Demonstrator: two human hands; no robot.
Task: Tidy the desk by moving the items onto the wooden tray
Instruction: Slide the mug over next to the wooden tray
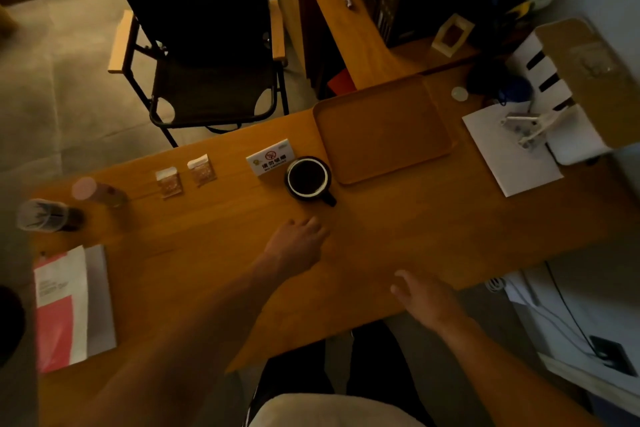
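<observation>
The wooden tray (382, 130) lies bare on the desk's far side. Just left of it stand a black mug (308, 178) with a white inner rim and a white no-smoking sign (270, 158). Two small sachets (168, 182) (202, 170) lie further left. A pink-capped bottle (97, 191) lies on its side and a clear container (46, 216) sits at the far left. My left hand (296, 244) hovers a little in front of the mug, fingers loosely curled, holding nothing. My right hand (424, 296) is over the desk's near edge, fingers apart and empty.
A white sheet (509, 152) with a metal part (528, 126) lies right of the tray, beside a cardboard and white box (581, 80). A red-and-white booklet (69, 308) lies near left. A folding chair (207, 55) stands beyond the desk.
</observation>
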